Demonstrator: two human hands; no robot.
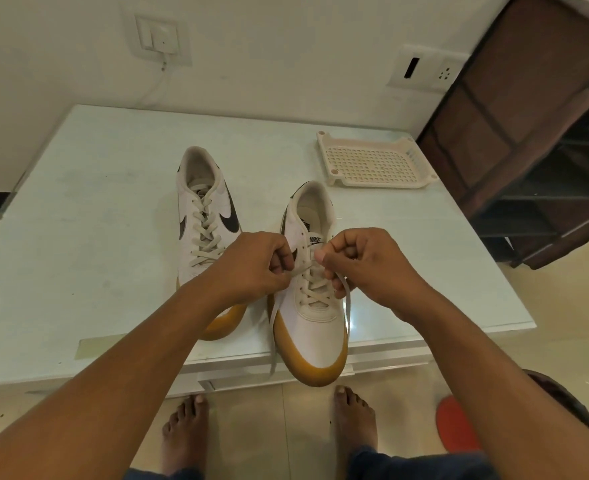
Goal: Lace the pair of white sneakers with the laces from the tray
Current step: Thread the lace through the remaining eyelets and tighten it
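Hands are curled above the nearer shoe: one end of the flat cream lace (pixel 301 270) is pinched by the left hand (pixel 255 265), the other by the right hand (pixel 366 268), just over the upper eyelets. The white gum-soled sneaker (pixel 315 327) being laced stands at the front edge of the pale glossy worktop (pixel 95 237), toe overhanging. Both ends should be drawn evenly, kept flat and untwisted, and each crossing snugged before the next eyelet is threaded. Two sneakers are counted, the second white sneaker (pixel 203 216) apparently fully laced; two laces, one per shoe; one perforated cream plastic tray (pixel 372 161), behind.
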